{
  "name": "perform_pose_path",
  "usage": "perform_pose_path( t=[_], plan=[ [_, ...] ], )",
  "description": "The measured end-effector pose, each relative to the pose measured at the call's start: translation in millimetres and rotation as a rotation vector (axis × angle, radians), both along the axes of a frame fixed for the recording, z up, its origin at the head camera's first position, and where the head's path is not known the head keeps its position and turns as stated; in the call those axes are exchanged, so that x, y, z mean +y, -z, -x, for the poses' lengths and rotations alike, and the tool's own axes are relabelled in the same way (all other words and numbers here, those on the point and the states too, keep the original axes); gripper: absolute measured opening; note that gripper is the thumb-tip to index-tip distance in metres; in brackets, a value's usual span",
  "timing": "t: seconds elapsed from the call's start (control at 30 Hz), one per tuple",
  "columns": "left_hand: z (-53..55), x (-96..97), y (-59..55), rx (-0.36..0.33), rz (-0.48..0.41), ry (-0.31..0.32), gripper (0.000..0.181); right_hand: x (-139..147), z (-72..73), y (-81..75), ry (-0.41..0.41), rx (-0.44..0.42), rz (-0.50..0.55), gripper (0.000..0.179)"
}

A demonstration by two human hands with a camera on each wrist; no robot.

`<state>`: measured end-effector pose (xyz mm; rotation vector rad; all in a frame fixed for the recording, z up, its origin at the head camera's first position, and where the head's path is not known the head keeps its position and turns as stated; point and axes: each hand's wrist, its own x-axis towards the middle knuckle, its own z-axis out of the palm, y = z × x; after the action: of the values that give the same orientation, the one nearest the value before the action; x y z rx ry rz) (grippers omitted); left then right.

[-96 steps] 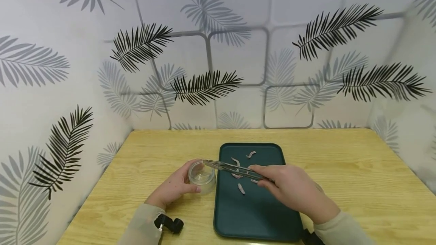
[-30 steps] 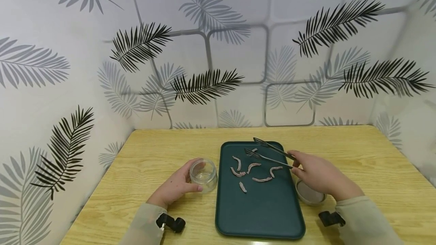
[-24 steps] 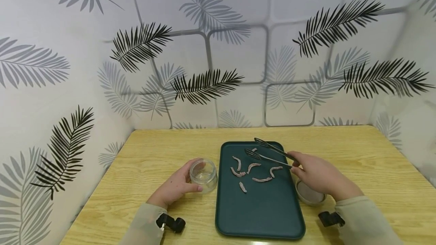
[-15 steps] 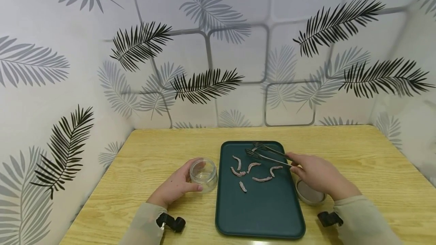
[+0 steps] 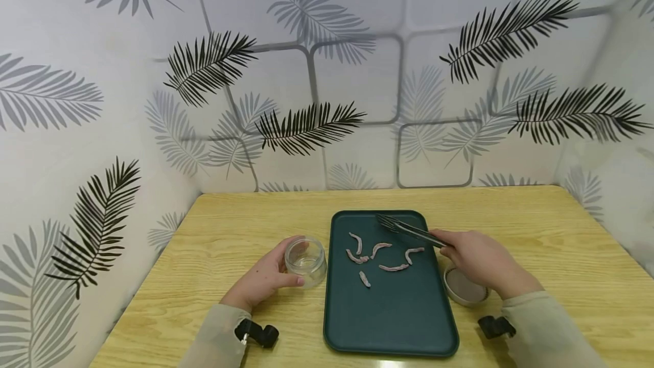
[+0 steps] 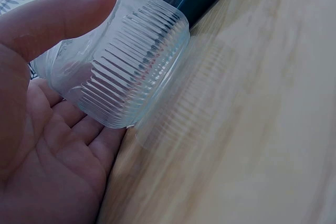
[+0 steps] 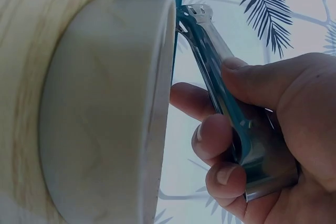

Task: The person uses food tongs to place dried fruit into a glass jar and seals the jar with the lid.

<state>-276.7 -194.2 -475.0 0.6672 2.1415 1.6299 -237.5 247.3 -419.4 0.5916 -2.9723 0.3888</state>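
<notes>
My left hand (image 5: 265, 274) holds a clear glass jar (image 5: 305, 263) on the table, left of the tray. In the left wrist view its thumb lies across the ribbed jar (image 6: 131, 61), with the fingers on the far side. My right hand (image 5: 475, 260) grips metal tongs (image 5: 421, 235), thumb on one arm and fingers on the other. Their slotted heads are together over the tray's far end, covering the spot below. Several pinkish-grey wrinkled strips, including one curved strip (image 5: 380, 249) and one short strip (image 5: 364, 279), lie on the dark green tray (image 5: 390, 322).
A round, shallow lid-like piece (image 5: 466, 287) sits right of the tray, below my right hand; its pale side (image 7: 100, 108) fills much of the right wrist view. Patterned walls (image 5: 327, 72) border the wooden table (image 5: 255, 214) at the back and sides.
The tongs went from beside the jar to the tray's far end, spread apart there, and have now come together where a small strip showed. The left hand and jar stay put.
</notes>
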Motion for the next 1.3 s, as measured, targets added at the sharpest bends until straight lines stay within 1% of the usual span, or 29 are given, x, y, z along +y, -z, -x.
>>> perform_pose_path(
  t=[0.23, 0.33, 0.43, 0.63, 0.73, 0.87, 1.03, 1.17, 1.3],
  plan=[
    [0.0, -0.2, 0.9, 0.001, 0.008, -0.015, 0.086, 8, -0.5, -5.5, 0.003, -0.067, 0.011, 0.047],
    [0.3, -0.6, 1.2, 0.004, 0.011, -0.017, 0.086, 13, -1.4, -9.3, 0.004, -0.088, 0.008, 0.046],
    [1.6, -1.3, 2.0, 0.009, 0.012, -0.018, 0.086, 15, -2.4, -12.1, 0.003, -0.091, 0.003, 0.043],
    [1.8, -2.0, 3.0, 0.023, 0.012, -0.007, 0.085, 14, -3.2, -12.7, 0.009, -0.033, -0.021, 0.04],
    [1.2, -1.7, 3.2, 0.018, 0.016, -0.006, 0.085, 14, -3.2, -11.7, 0.01, -0.004, -0.029, 0.039],
    [0.8, -1.0, 3.2, 0.014, 0.019, -0.011, 0.085, 12, -4.9, -13.4, 0.004, 0.031, -0.014, 0.039],
    [0.2, -0.5, 2.8, 0.017, 0.027, -0.014, 0.086, 2, -11.6, -22.5, -0.028, 0.026, 0.034, 0.042],
    [0.8, -0.7, 2.9, 0.024, 0.03, -0.012, 0.086, -10, -15.9, -27.6, -0.069, 0.06, 0.045, 0.043],
    [1.7, -1.5, 3.6, 0.03, 0.027, -0.009, 0.087, -22, -19.2, -28.5, -0.103, 0.098, 0.042, 0.043]
  ],
)
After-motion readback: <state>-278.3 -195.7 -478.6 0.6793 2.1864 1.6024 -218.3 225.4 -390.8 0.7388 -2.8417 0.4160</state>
